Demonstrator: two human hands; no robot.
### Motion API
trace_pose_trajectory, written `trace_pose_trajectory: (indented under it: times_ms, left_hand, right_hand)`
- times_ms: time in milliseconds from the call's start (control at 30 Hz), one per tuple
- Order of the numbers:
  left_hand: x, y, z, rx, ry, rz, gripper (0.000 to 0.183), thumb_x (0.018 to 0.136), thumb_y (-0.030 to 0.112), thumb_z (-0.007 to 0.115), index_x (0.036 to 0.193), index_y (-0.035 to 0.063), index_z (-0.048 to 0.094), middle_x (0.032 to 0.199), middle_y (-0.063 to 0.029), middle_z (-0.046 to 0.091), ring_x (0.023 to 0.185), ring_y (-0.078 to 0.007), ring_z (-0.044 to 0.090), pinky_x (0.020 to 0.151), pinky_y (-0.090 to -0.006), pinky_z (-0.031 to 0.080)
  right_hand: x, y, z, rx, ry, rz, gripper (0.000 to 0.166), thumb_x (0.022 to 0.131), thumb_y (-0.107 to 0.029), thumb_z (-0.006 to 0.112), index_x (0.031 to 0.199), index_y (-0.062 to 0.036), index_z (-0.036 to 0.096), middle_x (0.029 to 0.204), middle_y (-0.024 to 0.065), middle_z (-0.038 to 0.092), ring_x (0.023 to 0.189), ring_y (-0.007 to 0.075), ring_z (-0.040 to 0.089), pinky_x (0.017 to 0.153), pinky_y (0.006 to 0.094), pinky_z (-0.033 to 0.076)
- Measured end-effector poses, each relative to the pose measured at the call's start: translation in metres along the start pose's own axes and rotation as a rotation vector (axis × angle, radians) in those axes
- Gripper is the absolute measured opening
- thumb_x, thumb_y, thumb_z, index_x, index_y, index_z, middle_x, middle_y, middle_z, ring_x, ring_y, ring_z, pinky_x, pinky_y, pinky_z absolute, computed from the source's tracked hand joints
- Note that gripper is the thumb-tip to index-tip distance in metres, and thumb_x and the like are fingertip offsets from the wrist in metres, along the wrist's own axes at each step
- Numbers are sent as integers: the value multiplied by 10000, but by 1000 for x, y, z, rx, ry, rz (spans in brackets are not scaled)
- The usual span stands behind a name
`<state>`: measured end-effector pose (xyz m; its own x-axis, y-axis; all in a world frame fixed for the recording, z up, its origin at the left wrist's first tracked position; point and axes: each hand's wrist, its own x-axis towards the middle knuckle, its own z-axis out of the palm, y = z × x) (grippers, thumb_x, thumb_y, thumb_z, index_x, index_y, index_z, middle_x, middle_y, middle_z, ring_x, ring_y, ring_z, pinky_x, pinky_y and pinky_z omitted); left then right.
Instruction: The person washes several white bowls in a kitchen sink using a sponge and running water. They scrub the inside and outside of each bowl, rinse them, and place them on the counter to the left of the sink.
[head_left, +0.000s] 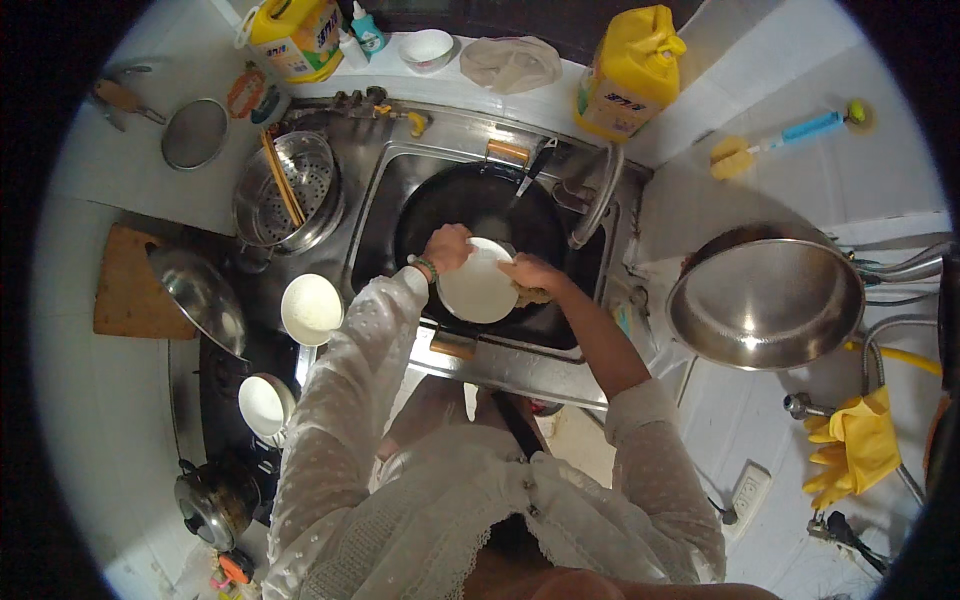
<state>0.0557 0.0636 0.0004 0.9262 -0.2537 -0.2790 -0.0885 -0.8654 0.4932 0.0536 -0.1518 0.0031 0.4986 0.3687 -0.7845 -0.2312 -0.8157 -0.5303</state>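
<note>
My left hand (448, 248) grips the upper rim of a white dish (478, 289), its pale inside facing up. At the dish's right rim, my right hand (534, 271) holds a brownish scrubbing cloth or pad (531, 295), which shows partly under the fingers. Both hands are above a large black wok (427, 206) with wooden handles, set in the steel sink (375, 180). A black-handled utensil (534, 171) leans inside the wok at the back. Whether the dish touches the wok cannot be told.
Left of the sink are a steel colander (311, 169) with chopsticks (281, 180), a white bowl (313, 309) and stacked white bowls (265, 407). The metal faucet spout (600, 199) curves at the right. A large steel pan (765, 307) and yellow gloves (859, 450) hang farther right.
</note>
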Motion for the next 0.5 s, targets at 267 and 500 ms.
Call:
trace_pose_trajectory:
  times_ms: [267,500]
  left_hand:
    - [3,3,14,55,210,23,349,880,359,573,854,19,647,747,-208,648,737,-390,647,690,-468,529]
    - [-23,-1,80,-145,573,-351,351,976,276,409,836,-5,565,727,-226,640,692,-405,645,596,-479,520]
  right_hand:
    - [15,41,21,-48,296,-86,464,848,-355,474,905,73,644,895,259,644,829,354,650,751,443,488]
    - [10,34,39,169,500,-2,410,824,-286,475,894,81,645,878,291,632,837,400,647,760,476,481]
